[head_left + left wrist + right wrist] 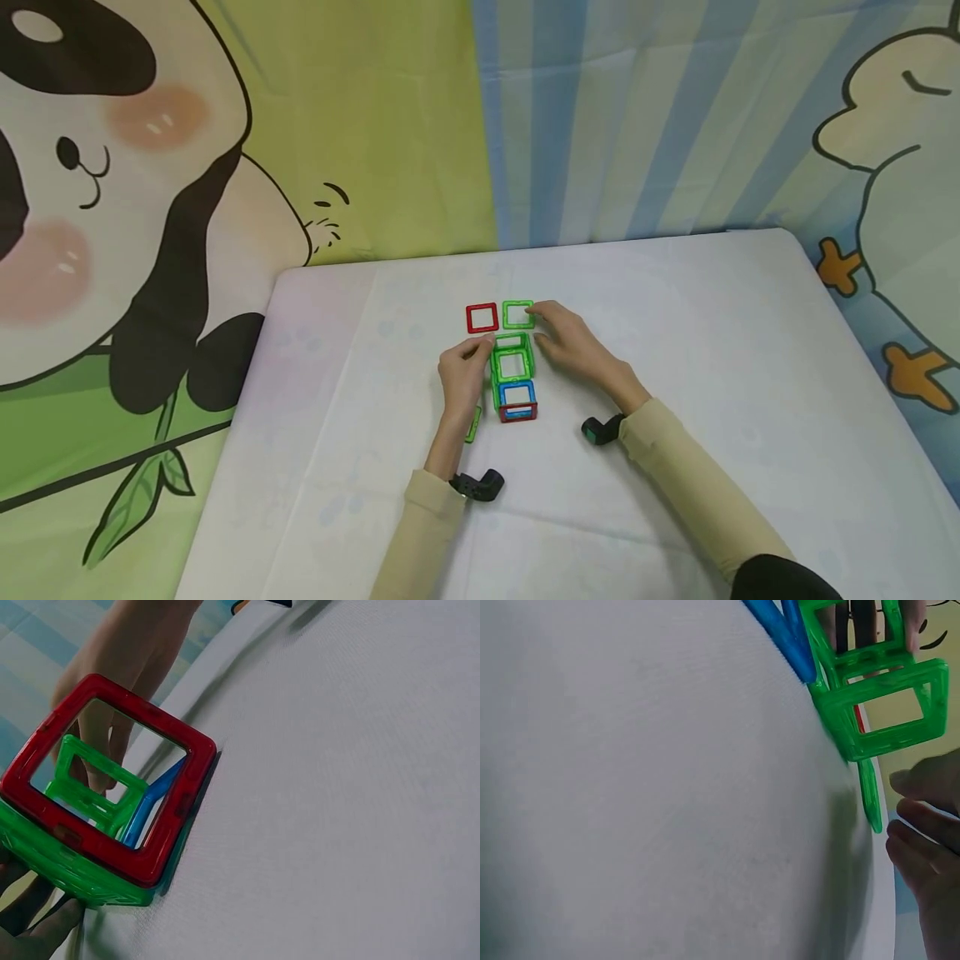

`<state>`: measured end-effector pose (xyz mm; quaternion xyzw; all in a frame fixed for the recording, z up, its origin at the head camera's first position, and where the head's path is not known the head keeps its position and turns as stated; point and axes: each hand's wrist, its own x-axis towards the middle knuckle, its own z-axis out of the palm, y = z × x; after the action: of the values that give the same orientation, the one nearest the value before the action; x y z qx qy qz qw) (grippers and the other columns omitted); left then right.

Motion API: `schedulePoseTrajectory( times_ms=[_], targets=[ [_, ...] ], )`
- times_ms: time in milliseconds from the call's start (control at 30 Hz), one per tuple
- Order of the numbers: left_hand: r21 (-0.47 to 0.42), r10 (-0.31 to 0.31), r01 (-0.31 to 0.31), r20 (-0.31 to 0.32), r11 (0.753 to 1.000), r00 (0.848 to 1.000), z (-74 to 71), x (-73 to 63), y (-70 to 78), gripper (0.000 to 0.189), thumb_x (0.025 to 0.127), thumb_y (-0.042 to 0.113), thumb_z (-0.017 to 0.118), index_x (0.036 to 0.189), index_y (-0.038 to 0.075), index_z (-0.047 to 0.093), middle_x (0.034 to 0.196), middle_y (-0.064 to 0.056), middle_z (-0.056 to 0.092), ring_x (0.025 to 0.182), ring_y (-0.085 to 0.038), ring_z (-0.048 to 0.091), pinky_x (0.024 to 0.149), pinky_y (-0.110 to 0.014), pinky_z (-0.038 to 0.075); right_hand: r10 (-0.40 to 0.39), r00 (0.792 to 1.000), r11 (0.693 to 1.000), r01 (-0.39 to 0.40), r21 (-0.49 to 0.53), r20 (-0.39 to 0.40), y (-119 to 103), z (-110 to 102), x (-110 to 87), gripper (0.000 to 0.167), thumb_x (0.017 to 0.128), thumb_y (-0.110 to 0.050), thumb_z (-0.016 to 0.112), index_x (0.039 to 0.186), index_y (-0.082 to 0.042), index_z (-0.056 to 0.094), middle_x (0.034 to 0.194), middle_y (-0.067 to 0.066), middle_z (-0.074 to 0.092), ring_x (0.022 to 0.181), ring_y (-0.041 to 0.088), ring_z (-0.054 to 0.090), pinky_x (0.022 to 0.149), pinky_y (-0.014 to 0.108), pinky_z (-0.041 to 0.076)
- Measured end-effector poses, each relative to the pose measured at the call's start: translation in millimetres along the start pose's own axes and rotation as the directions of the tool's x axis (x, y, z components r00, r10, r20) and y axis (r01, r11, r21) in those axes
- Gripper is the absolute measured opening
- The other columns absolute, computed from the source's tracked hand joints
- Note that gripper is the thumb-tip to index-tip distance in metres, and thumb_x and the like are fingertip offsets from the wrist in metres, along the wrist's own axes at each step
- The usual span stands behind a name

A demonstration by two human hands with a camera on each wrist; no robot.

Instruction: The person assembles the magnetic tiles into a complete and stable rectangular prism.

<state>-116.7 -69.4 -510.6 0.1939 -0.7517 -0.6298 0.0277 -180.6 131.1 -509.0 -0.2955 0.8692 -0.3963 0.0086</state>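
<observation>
A small open structure of square magnetic tiles stands mid-table, with green tiles at the far part, a blue tile nearer and an upright red tile at the near end. My left hand is on the structure's left side, thumb and fingertips pinching the edge of a green tile near its far corner. To the right is my right hand, fingers loosely extended and gripping nothing. Its index fingertip touches the right edge of a loose green tile, which lies flat behind the structure.
A loose red tile lies left of the loose green one. Another green tile shows partly beside my left wrist. The white-covered table reaches a printed cloth backdrop at the back.
</observation>
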Motion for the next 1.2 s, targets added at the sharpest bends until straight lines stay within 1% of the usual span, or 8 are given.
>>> schedulePoseTrajectory(
  times_ms=[67, 167, 300, 367, 500, 633, 933, 1200],
  targets=[
    [0.003, -0.001, 0.001, -0.001, 1.0, 1.0, -0.1, 0.4, 0.1, 0.028, 0.097, 0.036, 0.072, 0.109, 0.012, 0.082, 0.11, -0.002, 0.077, 0.11, -0.02, 0.065, 0.101, -0.042, 0.053, -0.005, 1.0, 1.0, 0.005, -0.005, -0.013, 1.8, 1.6, 4.7, 0.039, 0.095, 0.004, 0.064, 0.134, 0.008, 0.057, 0.136, 0.024, 0.06, 0.131, 0.037, 0.056, 0.113, 0.05, 0.044],
    [0.007, -0.003, 0.003, -0.004, 1.0, 1.0, -0.6, 1.2, -0.1, 0.029, 0.096, 0.037, 0.073, 0.108, 0.013, 0.082, 0.109, -0.002, 0.077, 0.109, -0.02, 0.065, 0.101, -0.042, 0.053, 0.008, 1.0, 1.0, -0.008, -0.014, -0.008, 5.2, 4.2, 12.3, 0.04, 0.096, 0.003, 0.066, 0.135, 0.008, 0.057, 0.138, 0.023, 0.06, 0.134, 0.037, 0.055, 0.115, 0.049, 0.042],
    [0.0, -0.006, 0.006, 0.0, 1.0, 1.0, -0.9, 1.5, -0.1, 0.028, 0.096, 0.037, 0.073, 0.108, 0.013, 0.082, 0.109, -0.002, 0.077, 0.109, -0.02, 0.064, 0.101, -0.042, 0.052, 0.049, 0.998, 0.998, -0.048, -0.028, 0.03, 5.6, 5.3, 21.4, 0.043, 0.097, -0.002, 0.067, 0.138, 0.005, 0.057, 0.146, 0.021, 0.056, 0.14, 0.036, 0.05, 0.119, 0.049, 0.039],
    [-0.007, -0.01, 0.01, 0.003, 1.0, 1.0, -0.5, 1.1, 0.5, 0.028, 0.096, 0.036, 0.073, 0.107, 0.012, 0.082, 0.109, -0.002, 0.077, 0.109, -0.02, 0.064, 0.101, -0.042, 0.052, 0.054, 0.997, 0.998, -0.053, -0.028, 0.045, 5.2, 5.8, 25.3, 0.044, 0.097, -0.002, 0.068, 0.139, 0.005, 0.057, 0.148, 0.022, 0.054, 0.142, 0.037, 0.049, 0.119, 0.05, 0.038],
    [-0.011, -0.012, 0.012, 0.005, 1.0, 1.0, 0.9, 0.5, 0.6, 0.027, 0.096, 0.036, 0.073, 0.107, 0.013, 0.082, 0.11, -0.002, 0.077, 0.109, -0.02, 0.064, 0.102, -0.042, 0.052, 0.038, 0.997, 0.999, -0.036, -0.024, 0.074, 8.2, 9.4, 32.3, 0.044, 0.097, -0.004, 0.068, 0.139, 0.005, 0.057, 0.15, 0.024, 0.052, 0.143, 0.039, 0.047, 0.119, 0.051, 0.037],
    [-0.012, -0.007, 0.007, 0.007, 1.0, 1.0, 2.7, -0.8, 0.6, 0.028, 0.096, 0.036, 0.073, 0.108, 0.012, 0.082, 0.11, -0.002, 0.077, 0.109, -0.02, 0.064, 0.101, -0.042, 0.052, 0.035, 0.995, 0.999, -0.032, -0.035, 0.096, 10.7, 11.5, 34.8, 0.045, 0.096, -0.003, 0.069, 0.139, 0.005, 0.058, 0.15, 0.024, 0.052, 0.143, 0.04, 0.047, 0.12, 0.051, 0.036],
    [-0.013, -0.005, 0.005, -0.001, 1.0, 1.0, 2.0, -1.5, 1.3, 0.027, 0.096, 0.035, 0.072, 0.107, 0.013, 0.082, 0.109, -0.001, 0.077, 0.109, -0.02, 0.064, 0.1, -0.042, 0.052, 0.039, 0.99, 0.988, -0.018, -0.153, 0.139, 6.6, 10.1, 35.2, 0.042, 0.098, -0.002, 0.065, 0.139, 0.006, 0.057, 0.144, 0.025, 0.057, 0.138, 0.04, 0.05, 0.118, 0.051, 0.038],
    [-0.005, -0.003, 0.003, -0.002, 1.0, 1.0, -0.4, -0.4, -0.4, 0.026, 0.096, 0.036, 0.073, 0.106, 0.014, 0.082, 0.109, 0.0, 0.077, 0.107, -0.02, 0.063, 0.097, -0.04, 0.053, 0.048, 0.99, 0.965, -0.012, -0.264, 0.132, -1.2, 6.0, 31.3, 0.043, 0.098, -0.005, 0.066, 0.14, 0.001, 0.058, 0.141, 0.022, 0.061, 0.133, 0.038, 0.055, 0.113, 0.052, 0.044]
  ],
)
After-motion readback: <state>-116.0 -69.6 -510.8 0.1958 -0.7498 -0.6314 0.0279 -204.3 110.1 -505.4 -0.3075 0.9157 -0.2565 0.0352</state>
